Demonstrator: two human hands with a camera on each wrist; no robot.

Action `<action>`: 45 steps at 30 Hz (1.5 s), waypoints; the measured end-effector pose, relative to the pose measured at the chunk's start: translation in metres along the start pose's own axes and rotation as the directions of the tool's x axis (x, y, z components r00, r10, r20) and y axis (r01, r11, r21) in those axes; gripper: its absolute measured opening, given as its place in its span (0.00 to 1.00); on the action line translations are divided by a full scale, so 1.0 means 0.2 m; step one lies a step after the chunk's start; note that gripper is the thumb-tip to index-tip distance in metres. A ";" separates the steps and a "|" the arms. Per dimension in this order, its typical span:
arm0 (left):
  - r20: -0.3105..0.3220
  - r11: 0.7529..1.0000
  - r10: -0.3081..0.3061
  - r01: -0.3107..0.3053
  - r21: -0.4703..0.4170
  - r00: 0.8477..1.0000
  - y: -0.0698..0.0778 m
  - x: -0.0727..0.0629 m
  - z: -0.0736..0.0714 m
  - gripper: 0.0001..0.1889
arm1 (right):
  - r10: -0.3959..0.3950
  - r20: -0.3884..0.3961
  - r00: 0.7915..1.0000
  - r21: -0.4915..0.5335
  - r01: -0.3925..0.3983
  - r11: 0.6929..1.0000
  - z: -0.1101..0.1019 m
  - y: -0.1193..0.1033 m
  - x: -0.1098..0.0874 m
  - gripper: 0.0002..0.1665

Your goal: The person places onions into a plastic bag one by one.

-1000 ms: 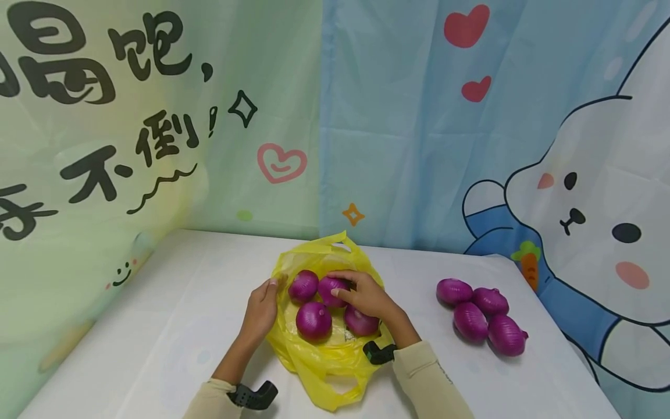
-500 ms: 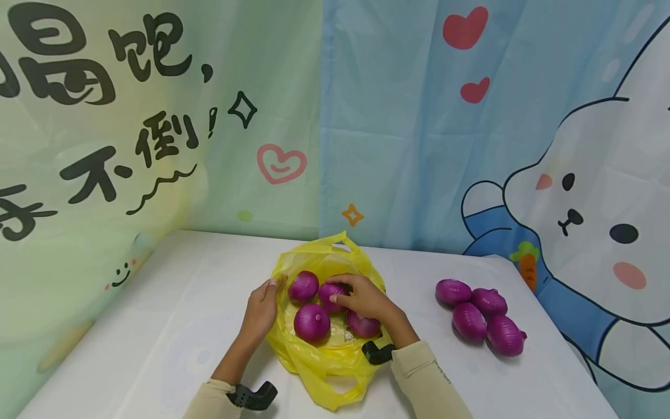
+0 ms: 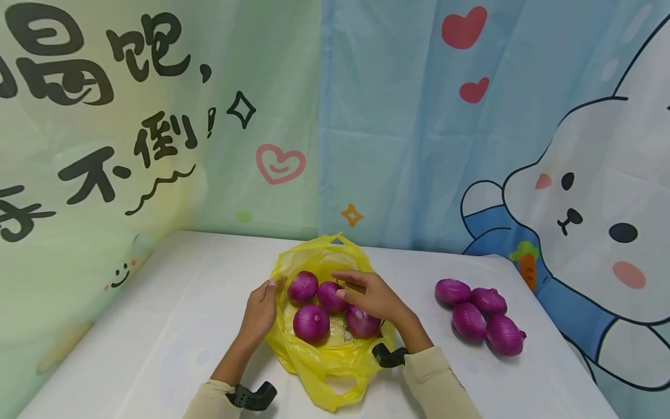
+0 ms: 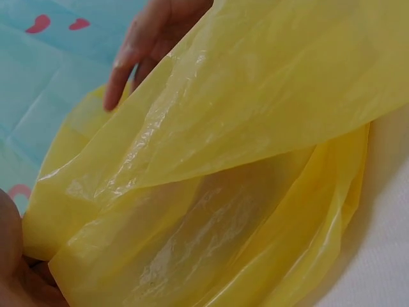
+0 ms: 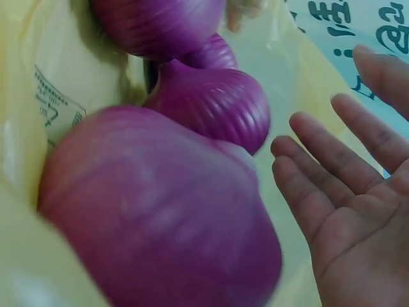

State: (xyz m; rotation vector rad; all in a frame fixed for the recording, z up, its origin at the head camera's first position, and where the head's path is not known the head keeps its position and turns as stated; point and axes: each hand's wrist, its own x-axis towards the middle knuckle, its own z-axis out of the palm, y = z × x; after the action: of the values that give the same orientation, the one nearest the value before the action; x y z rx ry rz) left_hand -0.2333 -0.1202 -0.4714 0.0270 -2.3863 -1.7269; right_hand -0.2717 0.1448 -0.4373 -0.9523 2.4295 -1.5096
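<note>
The yellow bag lies wide-mouthed in front of me, and inside it I have a back-left onion, a middle onion, a front onion and a right-side onion, all purple. My right hand hangs over the bag's right side, its fingers loosely stretched and gripping nothing; it covers part of that rim, and I cannot tell whether my thumb touches the middle onion just beside it. My left hand pinches the bag's left rim between thumb and fingers, so the contents sit between my hands. On the white table, right of the bag and well apart from it, a cluster of four loose onions lies together. Behind the bag hangs the printed backdrop, with a white rabbit off to the bag's right.
</note>
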 end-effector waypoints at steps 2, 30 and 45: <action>-0.003 1.000 0.000 0.000 0.000 1.000 0.00 0.00 0.00 0.24 | -0.003 -0.011 1.000 0.014 0.003 1.000 -0.02 -0.01 -0.02 0.25; 0.027 1.000 0.007 -0.007 -0.003 1.000 0.00 0.00 -0.01 0.24 | 0.091 -0.326 0.941 -0.151 -0.147 0.978 -0.36 0.05 -0.62 0.23; 0.013 1.000 0.002 -0.002 -0.008 1.000 0.01 0.00 -0.01 0.24 | 0.181 -0.626 0.759 -0.184 -0.369 0.911 -0.52 0.16 -0.92 0.30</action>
State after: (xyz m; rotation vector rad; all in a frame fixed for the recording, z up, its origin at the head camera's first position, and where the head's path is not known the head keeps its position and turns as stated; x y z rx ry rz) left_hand -0.2329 -0.1224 -0.4687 0.0126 -2.3876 -1.7416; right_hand -0.1826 0.3391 -0.4521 -0.0881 3.1242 -1.5227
